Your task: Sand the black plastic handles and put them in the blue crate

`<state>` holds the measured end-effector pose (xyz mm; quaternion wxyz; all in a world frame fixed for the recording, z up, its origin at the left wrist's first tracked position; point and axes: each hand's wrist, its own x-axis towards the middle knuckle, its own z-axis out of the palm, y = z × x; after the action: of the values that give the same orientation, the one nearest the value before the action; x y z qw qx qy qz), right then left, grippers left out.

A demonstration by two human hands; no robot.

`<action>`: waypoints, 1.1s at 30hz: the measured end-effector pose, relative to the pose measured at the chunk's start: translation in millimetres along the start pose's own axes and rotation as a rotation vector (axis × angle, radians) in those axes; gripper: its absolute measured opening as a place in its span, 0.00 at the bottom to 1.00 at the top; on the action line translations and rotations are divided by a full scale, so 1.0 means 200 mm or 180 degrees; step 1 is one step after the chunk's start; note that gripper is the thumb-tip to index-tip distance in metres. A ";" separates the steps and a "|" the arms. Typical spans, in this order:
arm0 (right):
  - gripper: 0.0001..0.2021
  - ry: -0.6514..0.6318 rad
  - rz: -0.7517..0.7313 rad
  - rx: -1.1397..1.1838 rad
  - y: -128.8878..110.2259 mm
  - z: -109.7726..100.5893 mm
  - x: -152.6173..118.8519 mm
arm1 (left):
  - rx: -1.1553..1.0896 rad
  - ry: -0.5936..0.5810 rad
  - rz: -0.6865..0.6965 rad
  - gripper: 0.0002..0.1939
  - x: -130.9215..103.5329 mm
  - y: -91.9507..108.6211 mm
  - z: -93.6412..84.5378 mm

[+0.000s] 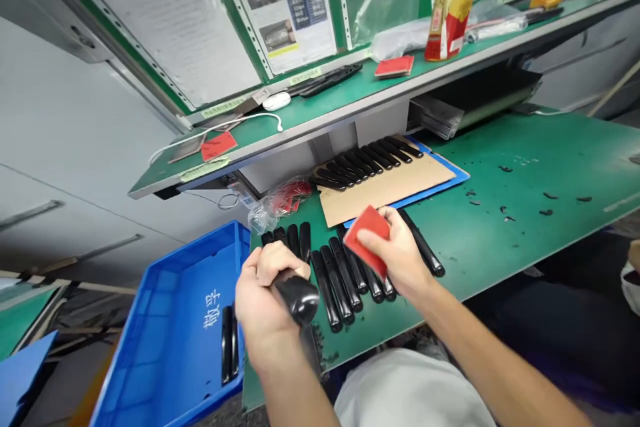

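My left hand is wrapped round a glossy black handle, its rounded end pointing toward me. In my right hand a square red sanding pad is pinched between thumb and fingers. The pad and the held handle are apart. Under and between my hands, several black handles lie side by side on the green bench. One more handle lies just beyond my right hand, partly hidden by it.
A blue bin at left holds black handles. Behind my hands, several handles lie on a cardboard sheet. A shelf above carries red pads and a yellow-red packet. Black scraps dot the bench.
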<state>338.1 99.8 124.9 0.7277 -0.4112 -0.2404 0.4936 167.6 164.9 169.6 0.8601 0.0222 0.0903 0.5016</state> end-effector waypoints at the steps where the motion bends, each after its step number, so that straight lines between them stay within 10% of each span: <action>1: 0.27 -0.0177 0.0061 0.0151 0.01 0.00 -0.04 | 0.0058 -0.0054 0.0055 0.22 0.00 0.00 -0.01; 7: 0.13 -0.0511 0.1062 0.1288 0.00 0.07 -0.24 | 0.0049 0.0050 0.0381 0.22 0.04 -0.05 -0.05; 16: 0.23 0.0243 0.0335 0.1047 -0.10 0.15 -0.26 | -0.0169 0.0252 0.0356 0.20 0.05 -0.12 -0.07; 22: 0.24 0.0384 -0.0754 -0.0870 -0.08 0.16 -0.15 | -0.0179 0.0239 0.0458 0.19 0.03 -0.14 -0.07; 26: 0.22 0.0711 -0.0568 -0.1238 -0.07 0.09 -0.04 | -0.0311 0.0142 0.0550 0.19 0.00 -0.08 -0.07; 30: 0.21 -0.0191 -0.0309 -0.1043 -0.03 0.08 -0.03 | -0.0579 0.0161 0.0426 0.18 -0.04 -0.02 -0.08; 33: 0.22 0.0375 -0.0037 -0.0941 0.03 0.02 0.03 | -0.0590 -0.0004 0.0090 0.18 -0.08 0.03 -0.07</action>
<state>333.8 107.1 121.7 0.6749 -0.5406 -0.2697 0.4237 152.5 153.9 159.5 0.8514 -0.0559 0.0427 0.5199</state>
